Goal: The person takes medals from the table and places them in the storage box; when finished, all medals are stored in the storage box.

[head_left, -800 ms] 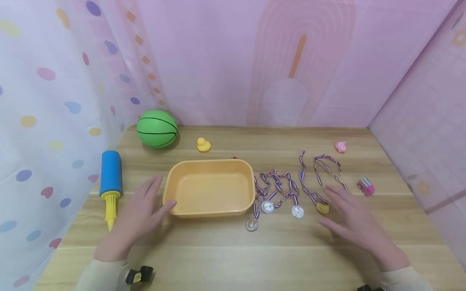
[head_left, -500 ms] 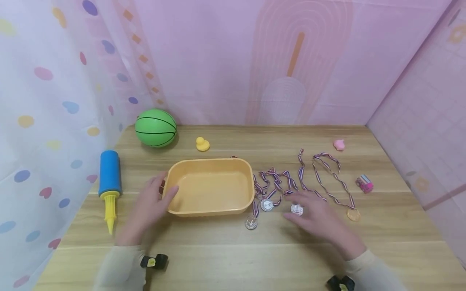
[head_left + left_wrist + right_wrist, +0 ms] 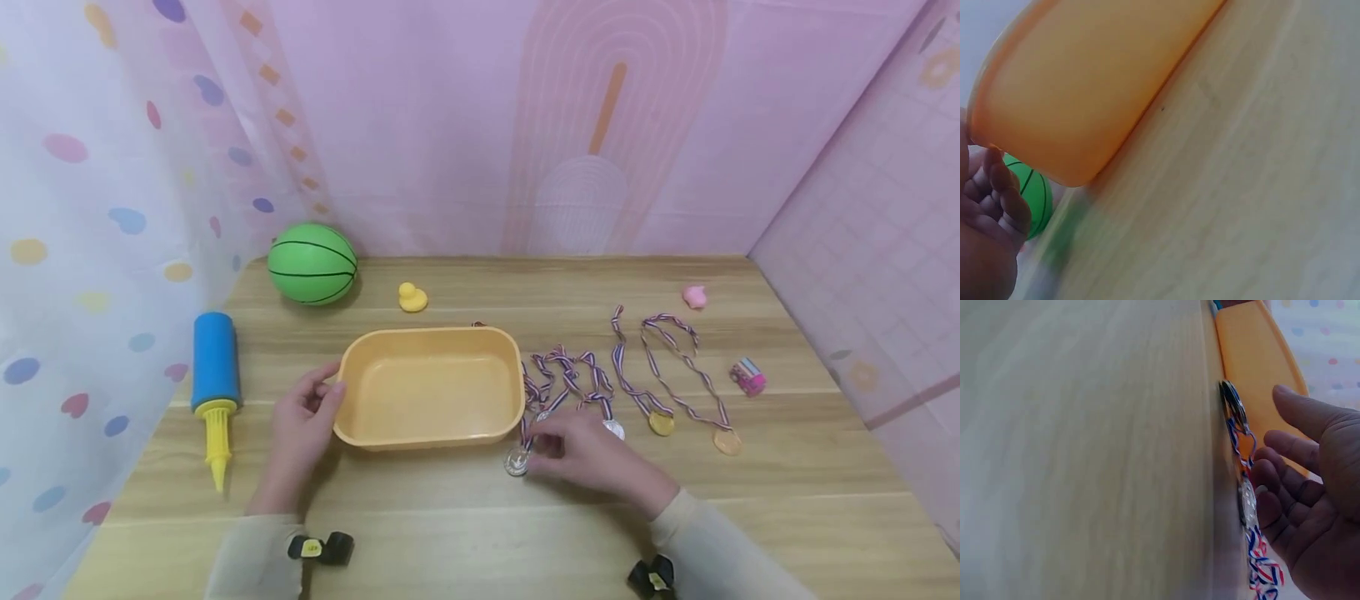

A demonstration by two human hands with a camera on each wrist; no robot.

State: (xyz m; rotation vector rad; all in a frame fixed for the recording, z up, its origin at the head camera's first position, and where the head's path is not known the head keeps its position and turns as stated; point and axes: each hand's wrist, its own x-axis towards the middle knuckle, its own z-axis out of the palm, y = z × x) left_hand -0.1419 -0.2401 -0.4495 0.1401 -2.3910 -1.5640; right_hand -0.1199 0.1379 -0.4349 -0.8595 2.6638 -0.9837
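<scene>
An orange plastic basin (image 3: 431, 433) stands on the table, and my left hand (image 3: 303, 425) grips its left rim between thumb and fingers. In the left wrist view the other fingers (image 3: 1013, 206) are curled below that rim. My right hand (image 3: 588, 454) hovers over the medals right of the basin, thumb and index finger apart. Nearest to them is a silver medal (image 3: 517, 461) with a striped ribbon, lying flat. Another silver medal (image 3: 613, 428) is partly hidden by the hand. In the right wrist view the thumb (image 3: 1304, 412) is clear of the medal (image 3: 1234, 403).
Farther right lie a gold medal (image 3: 662, 423) and a bronze-toned medal (image 3: 727, 441) with ribbons. A pink toy (image 3: 694, 297) and small toy bus (image 3: 747, 377) sit beyond. A green ball (image 3: 312, 264), yellow duck (image 3: 412, 297) and blue pump (image 3: 215, 358) are at left.
My right hand has swept left from the gold medal to the leftmost silver one. My left hand has come up to the basin's left end and taken hold of the rim.
</scene>
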